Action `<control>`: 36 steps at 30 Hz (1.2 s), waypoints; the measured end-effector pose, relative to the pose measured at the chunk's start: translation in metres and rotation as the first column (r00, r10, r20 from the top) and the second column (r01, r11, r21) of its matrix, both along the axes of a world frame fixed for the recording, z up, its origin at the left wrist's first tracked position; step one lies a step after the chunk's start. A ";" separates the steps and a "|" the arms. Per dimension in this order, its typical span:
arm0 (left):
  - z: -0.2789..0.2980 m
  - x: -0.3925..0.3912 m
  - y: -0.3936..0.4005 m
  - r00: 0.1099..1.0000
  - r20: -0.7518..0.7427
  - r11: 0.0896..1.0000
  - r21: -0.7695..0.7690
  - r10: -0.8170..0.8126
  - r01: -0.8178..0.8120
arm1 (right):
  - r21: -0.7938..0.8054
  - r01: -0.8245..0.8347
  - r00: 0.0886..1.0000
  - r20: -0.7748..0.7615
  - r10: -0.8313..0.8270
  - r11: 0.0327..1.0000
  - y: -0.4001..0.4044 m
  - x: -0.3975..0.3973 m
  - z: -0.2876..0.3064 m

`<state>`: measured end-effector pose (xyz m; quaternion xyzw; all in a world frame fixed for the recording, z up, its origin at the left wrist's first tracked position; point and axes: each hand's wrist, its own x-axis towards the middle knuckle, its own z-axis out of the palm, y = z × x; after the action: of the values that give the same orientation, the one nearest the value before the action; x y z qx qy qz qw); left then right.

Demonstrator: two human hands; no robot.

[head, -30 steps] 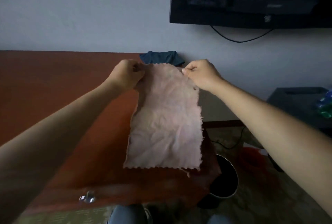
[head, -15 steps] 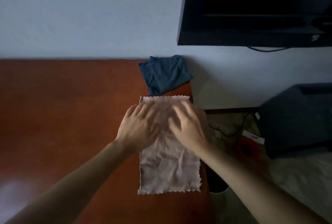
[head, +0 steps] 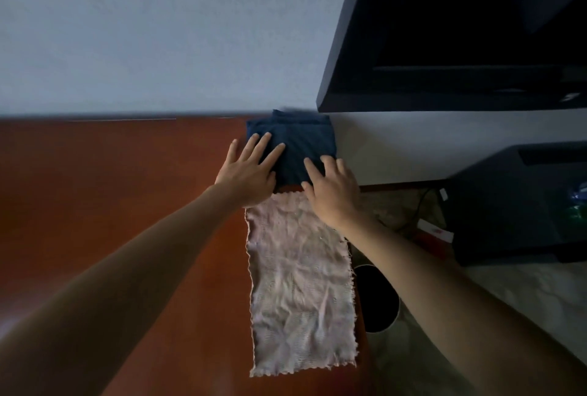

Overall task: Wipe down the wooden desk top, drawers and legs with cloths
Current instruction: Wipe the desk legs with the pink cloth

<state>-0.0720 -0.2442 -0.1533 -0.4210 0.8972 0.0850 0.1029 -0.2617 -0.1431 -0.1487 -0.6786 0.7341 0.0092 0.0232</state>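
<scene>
Hands on folded dark blue cloth point(head: 298, 141) at far right corner of wooden desk top point(head: 127, 198), against wall. Left hand point(head: 247, 170) flat, fingers spread; right hand point(head: 332, 192) flat, fingers relaxed. Pink cloth point(head: 298, 284) spread flat just beside, along desk's right edge.

Illumination is dim and flat, with muted colour. A faint sheen marks the desk top point(head: 95, 205) left of the left forearm. Wide-angle distortion stretches the frame edges; fine detail is soft.
</scene>
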 end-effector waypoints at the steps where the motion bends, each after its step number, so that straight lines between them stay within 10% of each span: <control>1: 0.001 0.001 -0.003 1.000 -0.001 1.000 0.002 -0.016 0.016 | 0.009 -0.002 1.000 0.018 0.002 1.000 -0.005 -0.003 0.001; 8: 0.006 0.022 0.025 0.945 -0.234 0.974 0.064 0.227 -0.218 | 0.163 0.155 0.935 0.293 -0.198 0.974 -0.009 -0.010 0.039; 11: 0.013 0.048 0.095 0.802 -0.428 0.905 0.105 0.416 -0.413 | 0.159 0.487 0.737 0.452 -0.502 0.858 0.048 -0.006 0.056; 19: 0.029 0.087 0.295 0.696 -0.075 0.621 0.528 0.714 -0.579 | 0.630 0.520 0.595 0.218 -0.774 0.577 0.239 0.027 0.029; 36: 0.039 0.083 0.332 0.306 -0.108 0.283 0.735 0.946 -0.616 | 0.499 0.565 0.525 0.397 -0.753 0.657 0.270 0.048 0.038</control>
<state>0.0105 0.0882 -0.1144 -0.7285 0.4587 0.5007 -0.0904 -0.2134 0.1264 -0.1111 -0.3008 0.8825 -0.0901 0.3502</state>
